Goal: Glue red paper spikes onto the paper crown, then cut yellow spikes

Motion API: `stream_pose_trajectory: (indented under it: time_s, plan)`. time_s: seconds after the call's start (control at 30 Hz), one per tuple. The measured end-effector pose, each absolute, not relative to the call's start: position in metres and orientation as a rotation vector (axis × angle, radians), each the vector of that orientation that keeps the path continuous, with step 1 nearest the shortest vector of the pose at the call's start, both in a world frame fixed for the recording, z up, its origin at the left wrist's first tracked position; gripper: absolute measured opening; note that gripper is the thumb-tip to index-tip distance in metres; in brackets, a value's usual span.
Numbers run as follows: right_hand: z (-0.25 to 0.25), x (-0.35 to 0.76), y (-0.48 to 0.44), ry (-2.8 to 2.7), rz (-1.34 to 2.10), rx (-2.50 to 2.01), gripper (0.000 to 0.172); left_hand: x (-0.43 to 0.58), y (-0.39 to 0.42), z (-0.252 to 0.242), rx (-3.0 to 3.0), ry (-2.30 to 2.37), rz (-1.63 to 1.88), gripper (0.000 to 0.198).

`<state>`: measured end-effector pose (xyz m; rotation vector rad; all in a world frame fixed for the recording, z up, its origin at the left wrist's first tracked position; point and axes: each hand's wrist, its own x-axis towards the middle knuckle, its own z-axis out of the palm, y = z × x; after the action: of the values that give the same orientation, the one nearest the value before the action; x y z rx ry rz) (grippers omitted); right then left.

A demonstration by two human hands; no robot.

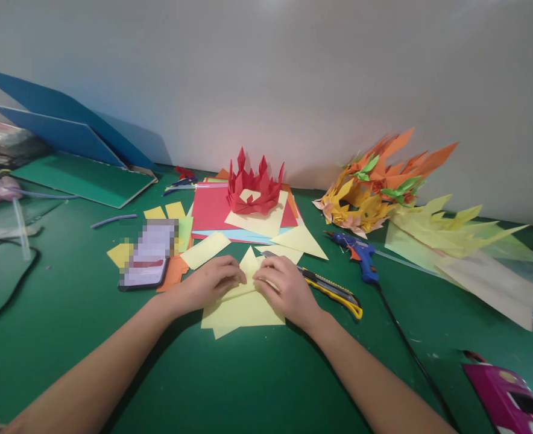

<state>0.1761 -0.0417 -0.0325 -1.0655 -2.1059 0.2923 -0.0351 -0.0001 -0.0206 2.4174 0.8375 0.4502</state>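
Both hands work on a small pale yellow piece of paper (249, 263) with a pointed top. My left hand (216, 280) pinches its left side, fingers curled and pressed together. On the other side, my right hand (289, 289) grips the right edge between thumb and fingers. More pale yellow sheets (243, 313) lie flat beneath the hands. A yellow and black utility knife (334, 289) rests just right of my right hand. Beyond my hands, a red paper crown (254, 193) stands on stacked coloured sheets (210, 205).
A phone (151, 253) lies to the left on paper scraps. At right are a blue glue gun (361, 256) with a black cord, an orange paper crown (397, 163), yellow paper leaves (456, 226) and a magenta box (501, 392). Blue boards (81, 135) lean at back left.
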Motion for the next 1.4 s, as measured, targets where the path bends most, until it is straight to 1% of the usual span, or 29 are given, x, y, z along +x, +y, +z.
stream_pose_trajectory:
  time_s: [0.1,0.43,1.0,1.2,1.4]
  plan:
    - [-0.030,0.183,-0.045,-2.292,0.267,-0.970,0.021,-0.036,0.000,-0.022,2.437,0.825,0.469,0.023]
    - [-0.032,0.196,-0.044,-2.367,0.201,-0.895,0.026,-0.034,-0.001,-0.021,2.417,0.841,0.473,0.022]
    - [-0.030,0.199,-0.044,-2.438,0.110,-0.853,0.027,-0.036,-0.001,-0.024,2.463,0.813,0.492,0.027]
    - [-0.030,0.200,-0.045,-2.435,0.109,-0.868,0.024,-0.036,-0.002,-0.023,2.483,0.820,0.486,0.026]
    - [-0.028,0.195,-0.046,-2.484,0.039,-0.836,0.024,-0.036,-0.001,-0.024,2.510,0.809,0.484,0.025]
